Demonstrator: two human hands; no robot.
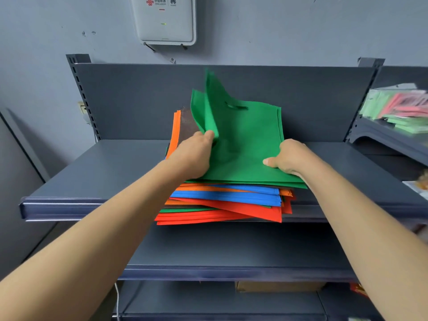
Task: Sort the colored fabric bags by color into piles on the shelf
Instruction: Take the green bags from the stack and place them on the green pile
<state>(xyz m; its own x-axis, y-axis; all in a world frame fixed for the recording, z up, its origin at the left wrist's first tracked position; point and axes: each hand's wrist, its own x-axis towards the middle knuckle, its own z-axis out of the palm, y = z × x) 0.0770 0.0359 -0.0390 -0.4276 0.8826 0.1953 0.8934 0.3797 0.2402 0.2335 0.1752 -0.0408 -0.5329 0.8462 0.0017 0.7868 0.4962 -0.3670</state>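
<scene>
A mixed stack of flat fabric bags (pixel 227 205) lies in the middle of the dark grey shelf (pixel 97 172), with orange, blue, red, green and brown layers showing at its edges. Green bags (pixel 250 140) lie on top. My left hand (pixel 196 156) grips the left edge of the top green bags and lifts it, so the fabric curls upward and blurs. My right hand (pixel 287 158) grips the right front edge of the green bags, thumb on top and fingers underneath.
The shelf has bare surface left and right of the stack and a back panel (pixel 139 100) behind. A lower shelf (pixel 231 258) sits below. A neighbouring rack (pixel 398 107) at the right holds green and pink packets. A white router box (pixel 165 19) hangs on the wall.
</scene>
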